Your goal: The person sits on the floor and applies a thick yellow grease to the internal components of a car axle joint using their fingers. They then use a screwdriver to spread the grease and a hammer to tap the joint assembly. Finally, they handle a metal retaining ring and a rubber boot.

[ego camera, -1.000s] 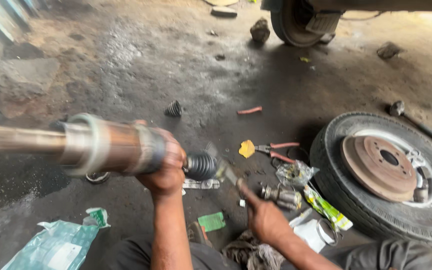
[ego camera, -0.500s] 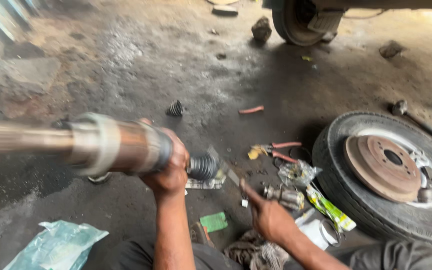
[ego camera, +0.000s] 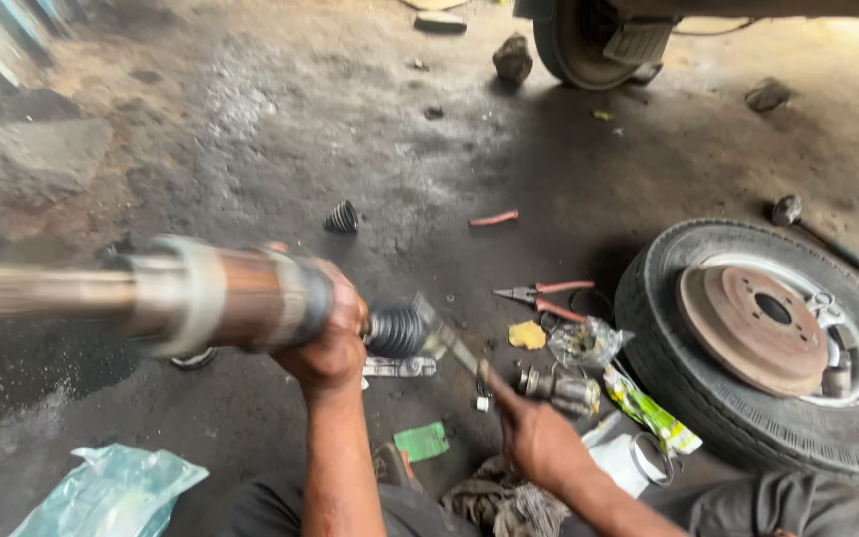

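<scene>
Left hand (ego camera: 330, 343) clamped around axle shaft (ego camera: 221, 296); right hand (ego camera: 534, 433) gripping thin tool (ego camera: 454, 348) at rubber boot (ego camera: 397, 330). Boot-fitting step; steady prying needed.

The left hand (ego camera: 330, 333) is raised at centre, fingers curled shut in a firm grasp, the forearm held nearly upright. The right hand (ego camera: 534, 433) is kept lower and nearer, fingers pinched closed, forearm angled rightward.
</scene>
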